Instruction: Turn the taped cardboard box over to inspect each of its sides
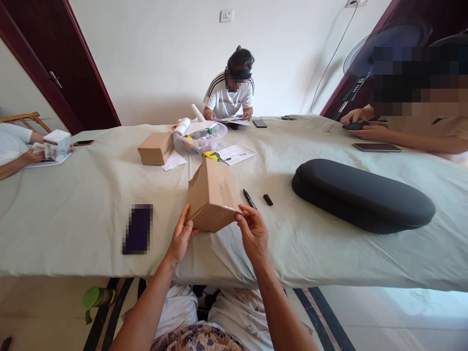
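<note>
Between my two hands is a brown cardboard box (214, 195), tilted over the near part of the table. My left hand (180, 240) grips its lower left corner, thumb and fingers on the cardboard. On the right, my right hand (254, 231) pinches the box's right corner, where shiny tape shows along the edge. Just right of the box lies a black marker (249, 199) without its cap, and the black cap (268, 200) rests beside it. Behind the box are a yellow tape measure (212, 156) and a printed sheet with a pen (237, 154).
A second cardboard box (155, 148) stands by a clear plastic basin (203, 139) of assorted items. A long black case (363, 195) occupies the right side; a dark phone-like object (138, 229) lies left. Three other people sit around the cloth-covered table (87, 214). A green-lidded container (97, 297) is below.
</note>
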`<action>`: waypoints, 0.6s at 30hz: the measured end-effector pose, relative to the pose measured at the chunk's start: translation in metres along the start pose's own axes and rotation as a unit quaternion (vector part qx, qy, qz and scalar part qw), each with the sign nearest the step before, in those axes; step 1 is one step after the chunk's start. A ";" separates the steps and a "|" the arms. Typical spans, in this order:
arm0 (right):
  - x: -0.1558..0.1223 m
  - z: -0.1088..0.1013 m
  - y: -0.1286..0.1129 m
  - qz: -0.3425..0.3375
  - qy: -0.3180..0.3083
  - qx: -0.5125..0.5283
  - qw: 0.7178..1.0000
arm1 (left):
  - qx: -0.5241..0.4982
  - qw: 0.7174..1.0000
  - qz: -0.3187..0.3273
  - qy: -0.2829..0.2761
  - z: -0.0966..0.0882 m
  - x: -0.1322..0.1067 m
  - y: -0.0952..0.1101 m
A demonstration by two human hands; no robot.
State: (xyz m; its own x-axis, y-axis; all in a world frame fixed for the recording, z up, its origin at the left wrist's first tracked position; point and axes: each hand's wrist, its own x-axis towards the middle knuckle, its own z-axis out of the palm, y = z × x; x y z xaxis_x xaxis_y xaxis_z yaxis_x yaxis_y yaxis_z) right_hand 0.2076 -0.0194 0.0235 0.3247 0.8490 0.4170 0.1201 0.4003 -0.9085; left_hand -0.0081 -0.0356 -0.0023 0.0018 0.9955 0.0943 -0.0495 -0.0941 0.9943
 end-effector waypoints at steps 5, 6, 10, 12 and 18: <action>-0.006 0.004 -0.006 -0.073 -0.065 -0.059 0.993 | 0.135 0.988 0.040 0.069 -0.001 -0.003 0.004; -0.007 0.006 -0.005 -0.082 -0.076 -0.067 0.992 | 0.125 0.988 0.052 0.070 0.000 -0.002 0.010; -0.009 0.010 0.011 -0.068 -0.106 -0.128 0.984 | 0.075 0.991 0.061 0.095 0.014 0.013 0.035; -0.010 0.009 0.024 -0.051 -0.146 -0.186 0.970 | 0.075 0.989 0.051 0.116 0.021 0.023 0.044; -0.017 0.003 0.045 -0.099 -0.182 -0.349 0.914 | 0.094 0.986 0.092 0.099 0.027 0.037 0.048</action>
State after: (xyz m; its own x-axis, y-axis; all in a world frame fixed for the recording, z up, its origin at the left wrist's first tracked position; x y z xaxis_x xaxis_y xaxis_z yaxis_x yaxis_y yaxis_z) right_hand 0.2051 -0.0149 -0.0241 -0.0868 0.8936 0.4405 0.7527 0.3485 -0.5586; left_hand 0.0164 -0.0037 0.0498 -0.1853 0.9419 0.2803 0.1545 -0.2538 0.9548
